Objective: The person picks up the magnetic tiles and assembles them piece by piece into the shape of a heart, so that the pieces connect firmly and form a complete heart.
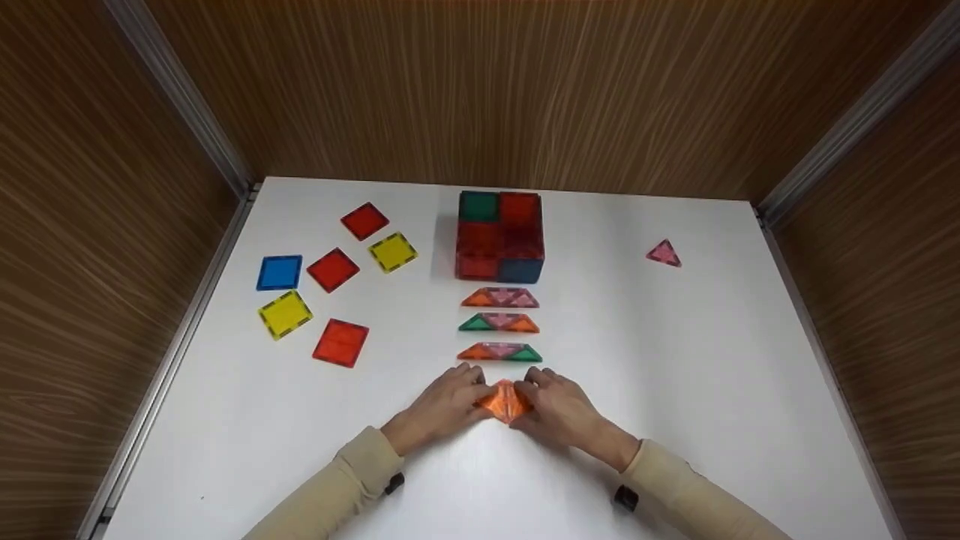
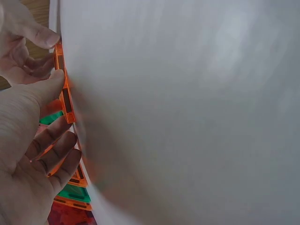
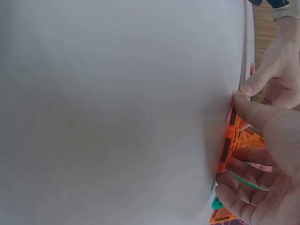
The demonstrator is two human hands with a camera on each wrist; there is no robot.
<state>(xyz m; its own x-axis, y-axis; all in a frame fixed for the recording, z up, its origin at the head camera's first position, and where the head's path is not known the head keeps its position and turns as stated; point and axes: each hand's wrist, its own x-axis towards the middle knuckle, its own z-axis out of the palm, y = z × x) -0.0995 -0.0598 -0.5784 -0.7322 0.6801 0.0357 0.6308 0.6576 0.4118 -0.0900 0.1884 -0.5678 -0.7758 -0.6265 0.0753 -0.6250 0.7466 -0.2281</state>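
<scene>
Between both hands are two orange translucent triangular magnetic tiles (image 1: pixel 505 401), set edge to edge near the table's front. My left hand (image 1: pixel 450 397) pinches the left side with thumb and fingers, and my right hand (image 1: pixel 559 409) pinches the right side. In the left wrist view the dark magnet strips along an orange tile's edge (image 2: pixel 67 101) show beside the thumb. Just beyond the hands stands a row of tile strips, the nearest (image 1: pixel 500 352) made of orange, pink and green triangles. The fingers cover the tiles' outer corners.
Behind two more strips (image 1: pixel 499 322) (image 1: pixel 500 298) stands a box of red, green and blue square tiles (image 1: pixel 499 236). Several loose squares, such as a red one (image 1: pixel 341 343) and a blue one (image 1: pixel 280 272), lie at left. One pink triangle (image 1: pixel 664 253) lies at right.
</scene>
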